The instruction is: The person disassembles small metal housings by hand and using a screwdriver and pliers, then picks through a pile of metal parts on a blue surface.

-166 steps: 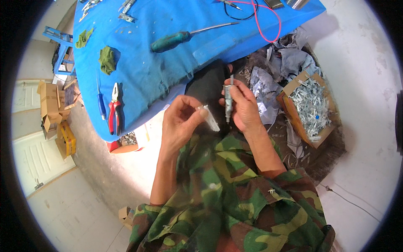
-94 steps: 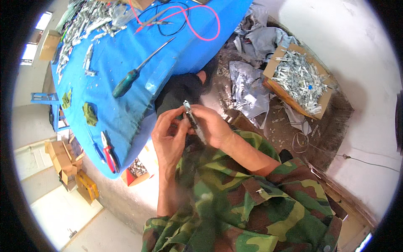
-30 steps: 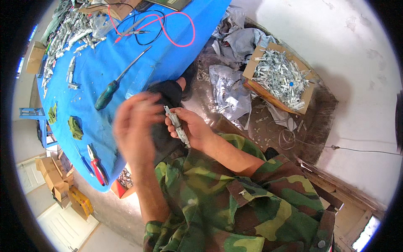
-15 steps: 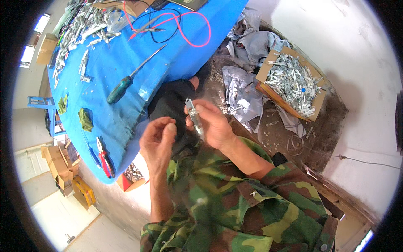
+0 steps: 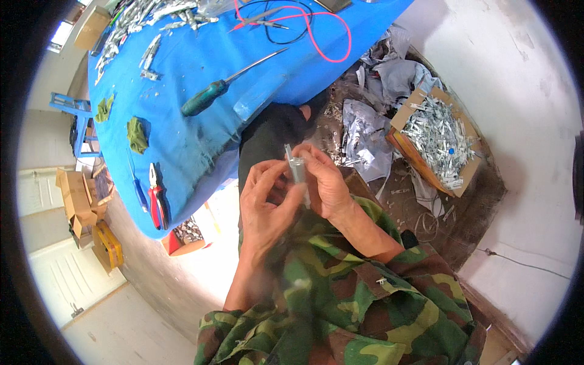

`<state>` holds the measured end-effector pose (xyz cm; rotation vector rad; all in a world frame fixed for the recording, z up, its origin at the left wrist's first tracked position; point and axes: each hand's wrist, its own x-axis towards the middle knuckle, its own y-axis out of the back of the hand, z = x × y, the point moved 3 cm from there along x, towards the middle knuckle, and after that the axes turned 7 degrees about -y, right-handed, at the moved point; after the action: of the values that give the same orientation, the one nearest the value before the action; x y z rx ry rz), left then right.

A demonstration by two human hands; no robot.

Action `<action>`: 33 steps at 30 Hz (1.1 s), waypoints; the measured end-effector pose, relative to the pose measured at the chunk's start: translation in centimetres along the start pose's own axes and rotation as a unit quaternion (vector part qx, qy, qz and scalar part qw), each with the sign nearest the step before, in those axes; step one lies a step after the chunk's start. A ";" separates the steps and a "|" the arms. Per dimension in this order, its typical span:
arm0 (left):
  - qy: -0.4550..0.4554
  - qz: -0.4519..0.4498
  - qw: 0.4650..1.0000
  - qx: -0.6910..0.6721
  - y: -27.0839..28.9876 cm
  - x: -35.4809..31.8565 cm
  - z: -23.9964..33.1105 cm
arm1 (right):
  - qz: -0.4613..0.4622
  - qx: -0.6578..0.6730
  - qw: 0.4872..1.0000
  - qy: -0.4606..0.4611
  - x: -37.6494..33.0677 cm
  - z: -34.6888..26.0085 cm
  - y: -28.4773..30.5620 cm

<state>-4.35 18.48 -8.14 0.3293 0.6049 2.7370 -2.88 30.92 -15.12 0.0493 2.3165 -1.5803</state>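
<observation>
In front of my lap I hold a small, narrow grey part (image 5: pixel 297 169), metallic or clear-looking; its exact kind I cannot make out. My right hand (image 5: pixel 328 187) pinches it from the right with thumb and fingers. From the left, my left hand (image 5: pixel 267 198) closes on the same part, its thumb lying along the near side. The fingers cover much of the part, and its upper end sticks out above them. On the blue-covered table beyond lies a screwdriver with a green handle (image 5: pixel 205 98).
Red-handled pliers (image 5: pixel 157 207) and a blue screwdriver (image 5: pixel 139 187) lie near the table's (image 5: pixel 182 152) left edge, by a crumpled green cloth (image 5: pixel 137 135). Red and black leads (image 5: pixel 348 42) lie farther back, beside piled grey strips (image 5: pixel 131 36). A cardboard box (image 5: pixel 404 143) on the right holds many similar pieces.
My left hand has moved right and closed on the part that only my right hand held before. The part has turned more upright. The whole view has shifted.
</observation>
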 end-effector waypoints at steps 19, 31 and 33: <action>0.193 0.126 0.945 -0.234 4.9 -1.2 -3.7 | -0.047 -0.334 0.939 -0.063 -0.1 2.5 -2.8; 0.127 0.264 0.956 -0.032 13.2 -3.8 -6.9 | -0.031 -0.197 0.964 -0.179 3.0 4.0 -4.5; 0.120 0.266 0.956 -0.005 14.3 -3.7 -7.0 | -0.034 -0.180 0.965 -0.185 4.1 4.6 -4.2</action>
<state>-6.60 2.23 -8.59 0.1736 0.6370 3.3322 -6.50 24.43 -14.04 -0.3831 2.2745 -1.0598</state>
